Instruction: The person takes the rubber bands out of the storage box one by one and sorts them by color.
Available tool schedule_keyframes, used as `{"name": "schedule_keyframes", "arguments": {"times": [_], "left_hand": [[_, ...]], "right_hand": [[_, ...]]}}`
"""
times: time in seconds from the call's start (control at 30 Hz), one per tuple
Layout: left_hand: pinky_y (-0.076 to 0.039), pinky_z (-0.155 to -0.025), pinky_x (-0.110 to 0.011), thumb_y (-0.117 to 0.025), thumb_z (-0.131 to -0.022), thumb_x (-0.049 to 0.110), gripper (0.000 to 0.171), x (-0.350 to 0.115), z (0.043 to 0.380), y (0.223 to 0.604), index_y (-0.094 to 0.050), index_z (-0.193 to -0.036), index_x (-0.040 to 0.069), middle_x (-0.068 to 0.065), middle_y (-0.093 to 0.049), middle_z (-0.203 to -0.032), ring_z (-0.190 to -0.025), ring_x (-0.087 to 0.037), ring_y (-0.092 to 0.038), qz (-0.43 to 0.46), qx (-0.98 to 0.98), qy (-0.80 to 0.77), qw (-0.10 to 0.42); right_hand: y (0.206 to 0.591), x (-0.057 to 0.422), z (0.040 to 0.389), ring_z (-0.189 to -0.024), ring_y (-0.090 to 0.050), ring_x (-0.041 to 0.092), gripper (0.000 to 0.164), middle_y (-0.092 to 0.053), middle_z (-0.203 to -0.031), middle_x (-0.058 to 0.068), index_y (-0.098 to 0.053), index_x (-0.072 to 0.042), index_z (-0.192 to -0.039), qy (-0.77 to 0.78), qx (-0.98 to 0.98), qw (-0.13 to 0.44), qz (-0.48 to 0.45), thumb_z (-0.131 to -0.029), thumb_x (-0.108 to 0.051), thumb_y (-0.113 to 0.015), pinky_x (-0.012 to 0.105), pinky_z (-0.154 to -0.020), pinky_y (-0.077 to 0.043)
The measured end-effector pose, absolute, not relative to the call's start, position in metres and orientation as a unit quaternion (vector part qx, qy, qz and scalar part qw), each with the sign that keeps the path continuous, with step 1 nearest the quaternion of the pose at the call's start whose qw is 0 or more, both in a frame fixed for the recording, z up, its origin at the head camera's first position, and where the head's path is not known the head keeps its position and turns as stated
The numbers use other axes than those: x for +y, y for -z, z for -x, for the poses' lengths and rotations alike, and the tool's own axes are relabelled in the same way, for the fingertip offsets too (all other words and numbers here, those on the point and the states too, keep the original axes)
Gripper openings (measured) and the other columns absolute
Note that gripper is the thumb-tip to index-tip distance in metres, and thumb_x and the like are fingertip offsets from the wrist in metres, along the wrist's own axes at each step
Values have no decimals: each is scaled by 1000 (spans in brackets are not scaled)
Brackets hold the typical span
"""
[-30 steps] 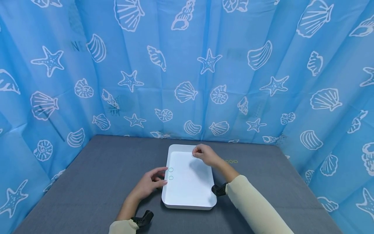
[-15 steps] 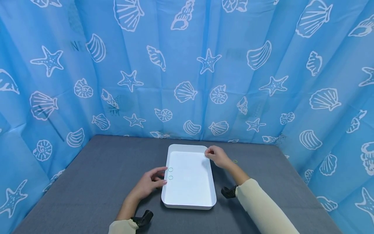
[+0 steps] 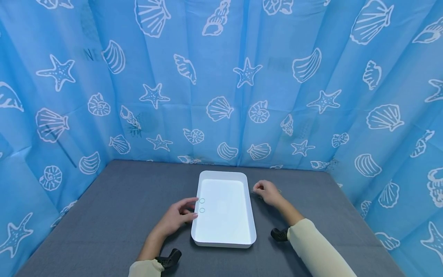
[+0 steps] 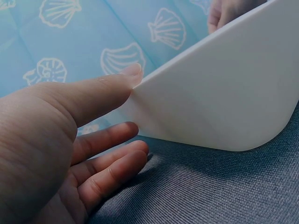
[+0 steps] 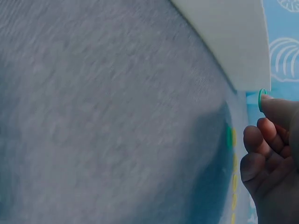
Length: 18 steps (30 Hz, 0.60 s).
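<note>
A white rectangular tray point(image 3: 223, 244) lies on the dark grey cloth, with two small green rings point(image 3: 202, 201) inside against its left side. My left hand point(image 3: 176, 215) touches the tray's left rim with thumb and fingertips, the fingers loosely extended. Just beyond the tray's right wall, my right hand point(image 3: 269, 193) hovers low over the cloth. Between thumb and finger it pinches a thin green ring point(image 5: 261, 100), seen clearest in the right wrist view. Beneath this hand another green ring point(image 5: 229, 136) and a row of yellow rings point(image 5: 234, 164) lie on the cloth.
A blue curtain point(image 3: 221, 84) with white shell and starfish prints encloses the back and sides of the grey-covered table point(image 3: 104, 223). In the head view, the right hand hides most of the yellow row.
My right hand has moved from above the tray's far right part, over the right rim, to the cloth outside, still pinching the ring. The left hand and tray have stayed put.
</note>
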<state>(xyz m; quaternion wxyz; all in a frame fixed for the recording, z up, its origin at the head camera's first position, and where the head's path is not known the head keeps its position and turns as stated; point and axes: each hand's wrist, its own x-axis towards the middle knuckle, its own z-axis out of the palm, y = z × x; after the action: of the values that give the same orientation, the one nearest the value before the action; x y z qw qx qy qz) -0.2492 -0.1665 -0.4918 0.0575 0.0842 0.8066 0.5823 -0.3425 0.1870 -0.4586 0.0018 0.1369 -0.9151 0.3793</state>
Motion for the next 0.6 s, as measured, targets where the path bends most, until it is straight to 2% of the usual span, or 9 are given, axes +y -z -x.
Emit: {"name": "schedule_keyframes", "arguments": {"times": [0.6], "left_hand": [[-47,-70,-37,-74,-87,22,54,-165,248,492,-55,-137,16,-11,-59,-121,-86,-20,-59,-78,812,-576,55]], "right_hand": [[475,214,336,-64,-52,17,7,-59,-77,7,-62,3,-86,-368,-925,31,-89,-92,1,-61,32,-59,-43]]}}
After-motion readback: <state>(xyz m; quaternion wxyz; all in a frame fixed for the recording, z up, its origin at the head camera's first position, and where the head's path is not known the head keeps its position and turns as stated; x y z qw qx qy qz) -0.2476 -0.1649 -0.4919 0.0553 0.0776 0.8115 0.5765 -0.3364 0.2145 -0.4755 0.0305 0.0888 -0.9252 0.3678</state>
